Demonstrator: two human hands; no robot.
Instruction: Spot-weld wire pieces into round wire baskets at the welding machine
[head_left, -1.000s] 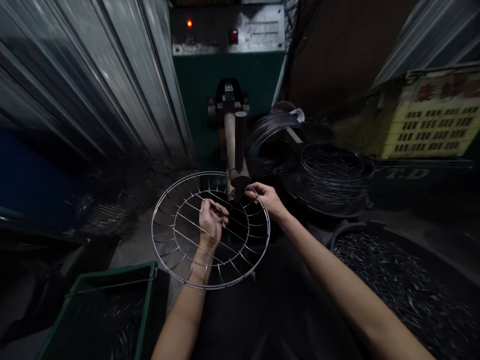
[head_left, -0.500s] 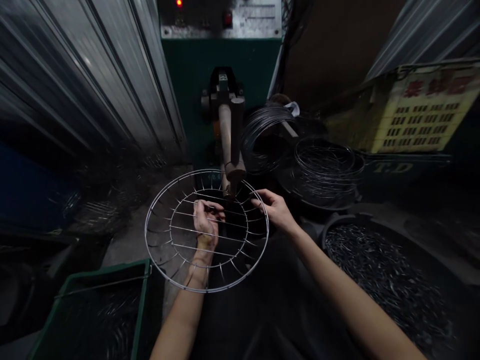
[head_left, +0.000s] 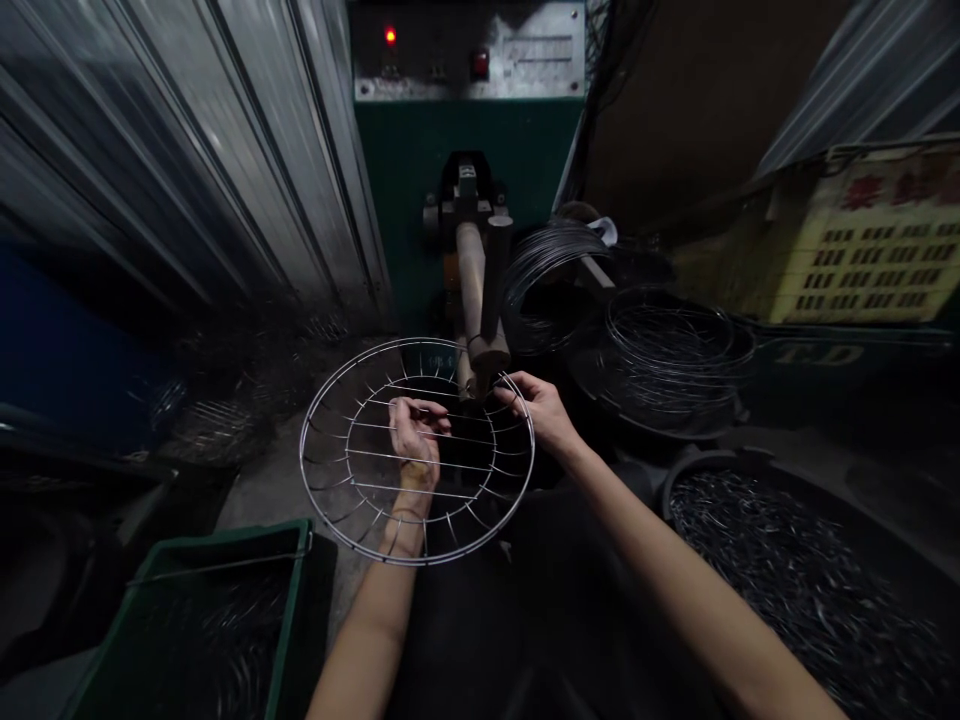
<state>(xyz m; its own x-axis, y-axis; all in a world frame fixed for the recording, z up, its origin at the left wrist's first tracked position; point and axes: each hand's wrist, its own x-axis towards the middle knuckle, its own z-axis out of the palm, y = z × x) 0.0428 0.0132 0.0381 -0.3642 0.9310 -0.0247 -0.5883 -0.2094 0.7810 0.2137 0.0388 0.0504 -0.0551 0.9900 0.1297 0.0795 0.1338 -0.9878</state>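
A round, shallow wire basket (head_left: 425,560) has a double outer rim, a smaller inner ring, straight cross wires and short curved ribs. Its far edge lies at the lower tip of a machine's metal arm (head_left: 471,280). My left hand (head_left: 417,432) is beneath the basket, seen through the cross wires, palm up with the fingers curled in; what they hold, if anything, is unclear. At the far right of the rim, beside the arm's tip, my right hand (head_left: 541,408) pinches the basket's wire with thumb and fingertips. Any small piece between those fingertips is too dark to make out.
Behind stands a green machine (head_left: 469,130) with a lit red lamp (head_left: 390,36). Wire coils (head_left: 551,265) and wire hoops (head_left: 667,335) lie to the right, near a tub of short curved wires (head_left: 787,560) and a yellow crate (head_left: 877,240). A green bin (head_left: 296,600) is front left.
The view has shifted, so the surroundings sit a little lower and further right. My right fingertips are closer to the arm's tip, and the basket's near edge sits slightly higher. My left hand stays beneath.
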